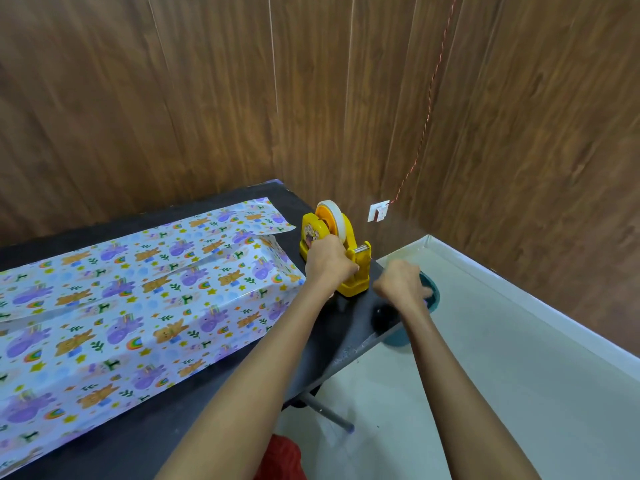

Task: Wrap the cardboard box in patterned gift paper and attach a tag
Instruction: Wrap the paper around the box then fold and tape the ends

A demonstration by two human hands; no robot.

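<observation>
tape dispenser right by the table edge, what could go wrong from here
The tape dispenser stands near the black table's right edge. A hard pull on the tape could tip it or drag it off, though the left hand grips it. Neither hand is holding the gift paper, so its overlap may spring open before any tape reaches it.

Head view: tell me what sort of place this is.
Likely a corner of a home or small workroom set up for gift wrapping: wood-panelled walls, a black table carrying patterned gift paper and a yellow tape dispenser.
</observation>
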